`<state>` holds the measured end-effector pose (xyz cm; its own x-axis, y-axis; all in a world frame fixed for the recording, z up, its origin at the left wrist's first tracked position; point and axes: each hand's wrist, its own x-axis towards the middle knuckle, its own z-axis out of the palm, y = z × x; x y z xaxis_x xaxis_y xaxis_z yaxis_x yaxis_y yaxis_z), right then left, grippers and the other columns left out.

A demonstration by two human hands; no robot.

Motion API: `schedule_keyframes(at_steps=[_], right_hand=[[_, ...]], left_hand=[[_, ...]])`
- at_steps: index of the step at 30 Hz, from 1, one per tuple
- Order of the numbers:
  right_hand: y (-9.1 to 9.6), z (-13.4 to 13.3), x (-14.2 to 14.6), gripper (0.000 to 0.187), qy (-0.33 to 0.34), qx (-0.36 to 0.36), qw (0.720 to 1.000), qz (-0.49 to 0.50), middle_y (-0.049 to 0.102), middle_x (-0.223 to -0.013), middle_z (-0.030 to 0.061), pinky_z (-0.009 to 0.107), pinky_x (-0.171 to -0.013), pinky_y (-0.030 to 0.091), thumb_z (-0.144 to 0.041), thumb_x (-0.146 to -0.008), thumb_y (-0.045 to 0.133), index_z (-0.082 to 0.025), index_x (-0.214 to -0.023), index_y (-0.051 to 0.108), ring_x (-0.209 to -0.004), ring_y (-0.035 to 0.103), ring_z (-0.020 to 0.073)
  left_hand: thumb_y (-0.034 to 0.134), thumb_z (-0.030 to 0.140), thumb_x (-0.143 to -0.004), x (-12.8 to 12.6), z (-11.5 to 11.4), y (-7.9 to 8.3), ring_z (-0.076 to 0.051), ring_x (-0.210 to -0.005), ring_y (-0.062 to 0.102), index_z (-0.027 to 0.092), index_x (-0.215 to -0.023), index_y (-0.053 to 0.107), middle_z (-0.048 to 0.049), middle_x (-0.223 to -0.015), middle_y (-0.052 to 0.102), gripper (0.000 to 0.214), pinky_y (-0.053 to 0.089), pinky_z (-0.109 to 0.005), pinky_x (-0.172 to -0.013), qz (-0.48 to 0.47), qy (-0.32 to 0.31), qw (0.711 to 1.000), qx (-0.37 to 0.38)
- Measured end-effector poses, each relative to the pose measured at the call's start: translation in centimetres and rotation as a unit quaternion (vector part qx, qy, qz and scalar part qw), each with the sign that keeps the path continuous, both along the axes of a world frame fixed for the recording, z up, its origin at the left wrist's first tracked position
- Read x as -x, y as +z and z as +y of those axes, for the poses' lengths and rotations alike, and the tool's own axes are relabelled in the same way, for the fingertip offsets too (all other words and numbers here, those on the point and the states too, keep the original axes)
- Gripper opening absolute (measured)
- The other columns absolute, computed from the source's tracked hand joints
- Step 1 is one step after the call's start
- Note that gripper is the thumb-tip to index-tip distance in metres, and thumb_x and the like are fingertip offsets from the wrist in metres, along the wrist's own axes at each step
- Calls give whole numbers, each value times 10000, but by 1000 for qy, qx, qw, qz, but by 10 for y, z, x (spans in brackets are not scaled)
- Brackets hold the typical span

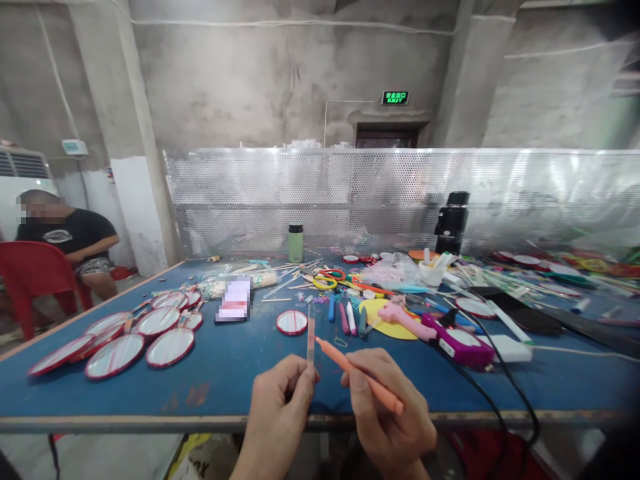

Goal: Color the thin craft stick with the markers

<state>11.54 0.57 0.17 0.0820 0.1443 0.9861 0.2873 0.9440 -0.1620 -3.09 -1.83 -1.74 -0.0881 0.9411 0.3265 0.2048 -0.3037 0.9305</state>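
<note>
My left hand (286, 393) is closed on a flat wooden craft stick (311, 333), pinched near its lower end and pointing away from me. The stick's face looks partly reddish. In my right hand (385, 400) is an orange marker (367, 381), gripped like a pen, its tip at the right edge of the stick. Just beyond the stick, to the left, lies a small round red-rimmed disc (292, 323). Blue, purple and white markers (345, 317) lie past my right hand, near a pink glue gun (407, 319) on a yellow disc (383, 328).
Several red-rimmed round discs (116, 355) are heaped at left, near a phone (234, 299). A green bottle (295, 243) and a black flask (453, 223) stand behind. A purple device (457, 343) trails black cables (520, 397) over the table's front edge. Someone sits at far left (75, 233).
</note>
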Motion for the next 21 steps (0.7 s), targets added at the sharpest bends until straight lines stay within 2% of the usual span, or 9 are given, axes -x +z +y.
schedule_keyframes(at_steps=[11, 16, 21], right_hand=[[-2, 0, -1, 288, -3, 10, 1000, 20, 713, -786, 54, 304, -555, 588, 5, -852, 571, -167, -1051, 690, -654, 700, 178], [2, -1, 1, 300, -6, 2, 1000, -7, 707, -757, 41, 290, -549, 585, 13, -846, 578, -175, -1052, 689, -630, 684, 162], [-2, 0, 0, 305, -5, 5, 1000, 4, 712, -788, 54, 307, -574, 588, 14, -845, 576, -168, -1066, 684, -663, 693, 174]], left_hand=[[545, 451, -916, -1, -2, 5, -90, -457, 317, 168, -707, 627, 69, -528, 360, 361, 220, -194, -423, -5, -1, 1000, 11], [525, 478, -924, 0, -3, 4, -95, -458, 338, 165, -742, 640, 66, -531, 368, 380, 242, -194, -426, 10, -10, 1000, 11], [552, 511, -900, -2, -4, 5, -96, -455, 336, 171, -718, 636, 69, -517, 353, 395, 245, -193, -425, -10, 10, 1000, 23]])
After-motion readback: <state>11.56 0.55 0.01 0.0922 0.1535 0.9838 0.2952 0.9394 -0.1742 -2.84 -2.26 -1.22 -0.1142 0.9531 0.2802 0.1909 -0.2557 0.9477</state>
